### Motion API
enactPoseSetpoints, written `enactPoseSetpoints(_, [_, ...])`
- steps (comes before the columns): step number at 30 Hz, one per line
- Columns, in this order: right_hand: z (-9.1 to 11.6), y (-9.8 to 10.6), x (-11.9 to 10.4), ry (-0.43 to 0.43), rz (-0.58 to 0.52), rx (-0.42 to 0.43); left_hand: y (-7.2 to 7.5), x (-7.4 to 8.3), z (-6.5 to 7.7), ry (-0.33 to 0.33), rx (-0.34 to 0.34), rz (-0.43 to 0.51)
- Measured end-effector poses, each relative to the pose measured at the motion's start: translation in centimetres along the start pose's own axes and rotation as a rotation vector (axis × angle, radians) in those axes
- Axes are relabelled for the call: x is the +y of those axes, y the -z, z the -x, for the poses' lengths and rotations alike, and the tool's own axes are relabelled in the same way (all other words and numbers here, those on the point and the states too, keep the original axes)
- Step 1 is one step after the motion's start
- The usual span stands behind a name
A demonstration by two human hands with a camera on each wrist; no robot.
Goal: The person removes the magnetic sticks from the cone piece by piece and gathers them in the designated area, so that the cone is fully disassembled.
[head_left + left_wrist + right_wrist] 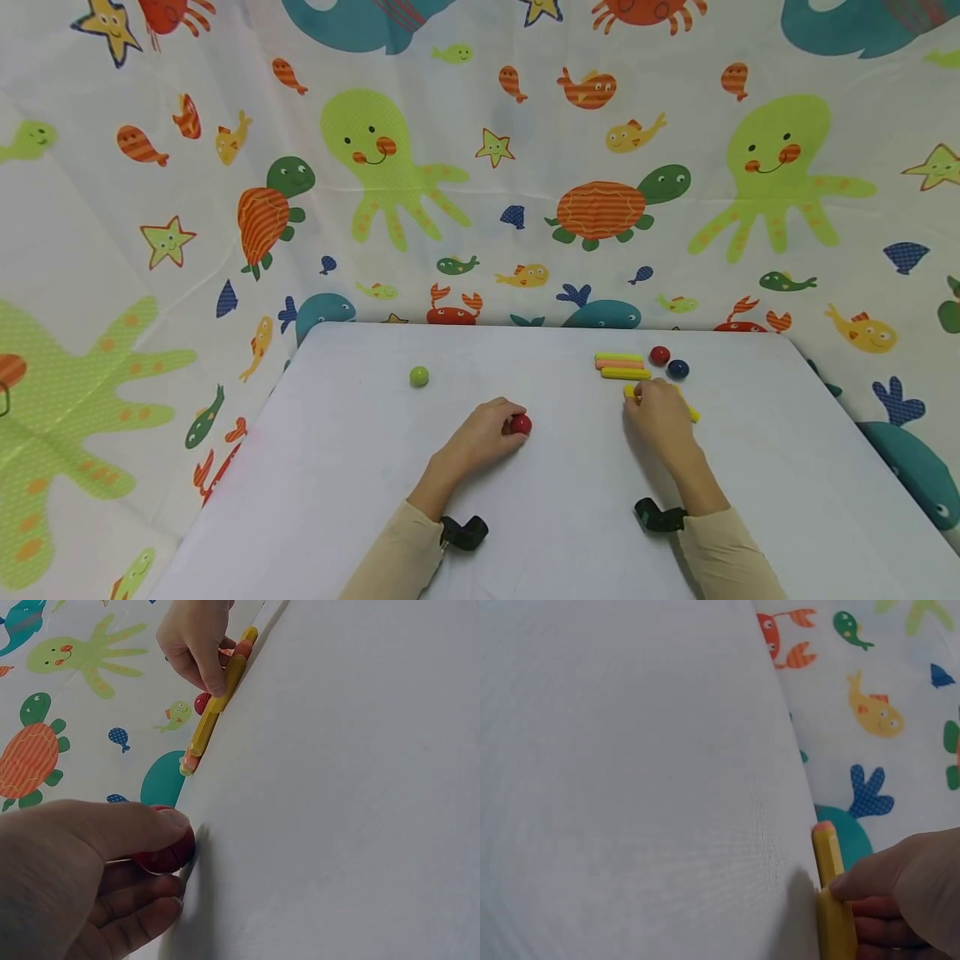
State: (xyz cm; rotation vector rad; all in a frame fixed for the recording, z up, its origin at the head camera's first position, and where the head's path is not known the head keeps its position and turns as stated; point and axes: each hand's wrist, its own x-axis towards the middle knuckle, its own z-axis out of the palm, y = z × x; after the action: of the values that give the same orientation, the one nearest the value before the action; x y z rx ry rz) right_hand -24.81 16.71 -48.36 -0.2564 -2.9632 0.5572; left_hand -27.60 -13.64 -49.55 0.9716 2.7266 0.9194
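My left hand (480, 435) pinches a small red ball (521, 425) between thumb and fingers, low over the white table. In the left wrist view a thin line crosses the red ball (169, 855). Farther right, my right hand (664, 421) pinches a yellow stick (835, 930), its thumb on the side facing me. One yellow end (694, 414) shows to the right of that hand, while its fingers cover the middle. Just beyond lie a yellow stick (626, 374), an orange stick (619, 364) and a lime-yellow stick (618, 357), side by side.
A second red ball (660, 356) and a dark blue ball (678, 369) sit right of the sticks. Toward the back left is a green ball (419, 376). A sea-animal-print cloth (450, 192) hangs behind the white table (360, 500).
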Motion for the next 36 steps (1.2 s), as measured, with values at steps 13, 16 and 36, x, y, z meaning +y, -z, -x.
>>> enactPoseSetpoints(13, [0.1,0.2,0.8,-0.039,0.045,0.088,0.0,-0.6,0.0,0.050,0.064,0.031])
enactPoseSetpoints(16, [0.1,0.1,1.0,-0.037,0.043,0.097,0.3,-1.0,0.1,0.100,0.120,0.033])
enactPoseSetpoints(36, [-0.1,0.6,-0.7,0.010,-0.092,0.085,4.4,-4.5,1.3,0.414,0.430,0.159])
